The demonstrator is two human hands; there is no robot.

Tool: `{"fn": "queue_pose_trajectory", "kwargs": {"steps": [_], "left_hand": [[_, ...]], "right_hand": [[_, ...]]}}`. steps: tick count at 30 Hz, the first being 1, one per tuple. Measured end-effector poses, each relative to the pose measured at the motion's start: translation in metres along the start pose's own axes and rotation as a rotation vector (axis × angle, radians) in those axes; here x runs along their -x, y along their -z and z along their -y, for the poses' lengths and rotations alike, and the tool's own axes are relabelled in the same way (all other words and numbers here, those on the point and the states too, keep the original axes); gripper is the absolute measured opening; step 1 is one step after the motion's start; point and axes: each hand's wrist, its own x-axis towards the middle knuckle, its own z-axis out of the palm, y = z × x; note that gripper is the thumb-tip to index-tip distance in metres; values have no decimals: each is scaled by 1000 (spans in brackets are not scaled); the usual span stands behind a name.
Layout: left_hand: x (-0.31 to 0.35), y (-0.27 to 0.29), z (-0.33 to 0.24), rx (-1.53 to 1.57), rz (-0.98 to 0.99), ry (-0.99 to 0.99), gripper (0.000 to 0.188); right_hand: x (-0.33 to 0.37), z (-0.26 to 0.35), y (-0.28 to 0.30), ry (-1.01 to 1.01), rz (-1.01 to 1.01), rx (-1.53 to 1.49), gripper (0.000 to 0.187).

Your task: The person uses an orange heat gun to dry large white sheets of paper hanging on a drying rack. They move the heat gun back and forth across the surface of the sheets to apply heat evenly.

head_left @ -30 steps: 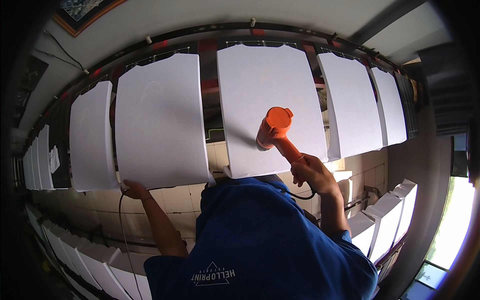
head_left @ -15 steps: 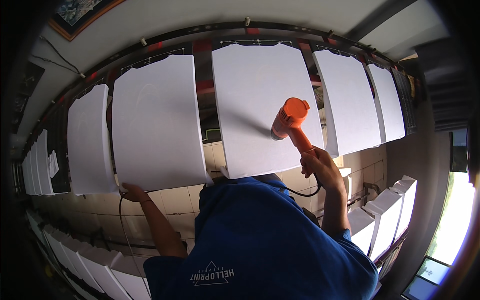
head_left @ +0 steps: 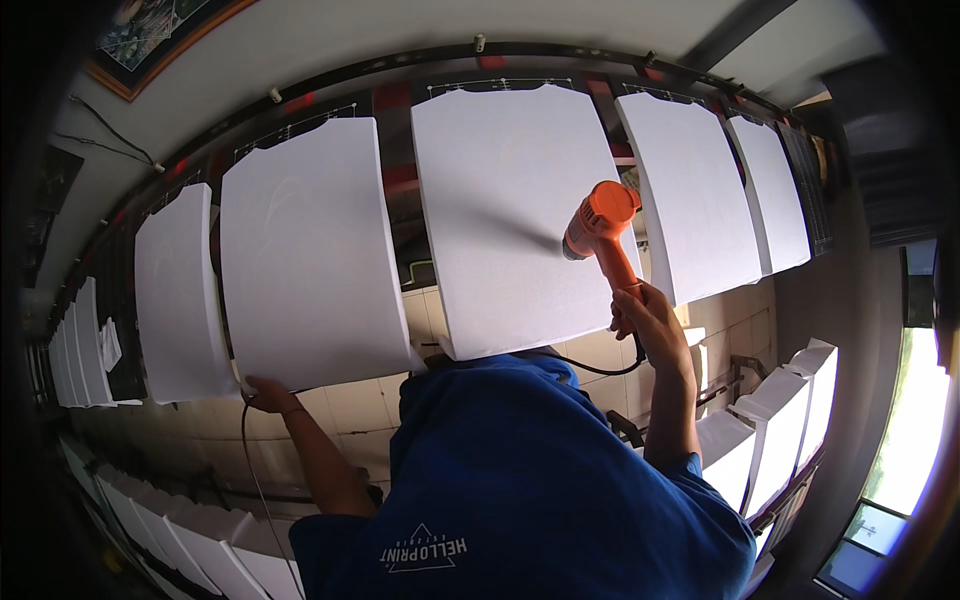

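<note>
My right hand (head_left: pixel 650 322) is closed round the handle of an orange hot-air gun (head_left: pixel 606 222). Its dark nozzle points down and left over the right part of the middle white shirt (head_left: pixel 500 210), casting a shadow on the cloth. Neckline curves show at the far ends of the white shirts, which lie flat on dark boards. To the left, my left hand (head_left: pixel 268 394) is closed on a thin dark cable (head_left: pixel 247 450) that hangs down beside my arm. That hand sits at the near left corner of another white shirt (head_left: pixel 305 240). A black cord runs from the gun's handle toward my body.
More white shirts (head_left: pixel 690 200) lie along the same curved row to both sides. Behind me stands a second row of white-covered boards (head_left: pixel 770 430). A dark rail (head_left: pixel 540 48) runs along the far wall, and pale tiles (head_left: pixel 360 405) cover the floor.
My right hand has carried the hot-air gun a little to the right and farther away over the middle shirt. My left hand keeps its place at the shirt corner. The view has shifted slightly.
</note>
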Motion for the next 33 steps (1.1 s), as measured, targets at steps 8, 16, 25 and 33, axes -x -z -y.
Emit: {"fn": "queue_pose_trajectory", "kwargs": {"steps": [8, 16, 25, 33], "left_hand": [[6, 2, -5, -16, 11, 5, 63], [15, 11, -8, 118, 147, -8, 62], [54, 55, 8, 275, 359, 327, 60], [64, 119, 10, 433, 563, 475, 47]], "right_hand": [[9, -8, 24, -43, -29, -27, 31], [14, -17, 44, -53, -106, -56, 31], [26, -22, 69, -72, -157, -63, 37], [-6, -31, 68, 17, -121, -150, 35]]}}
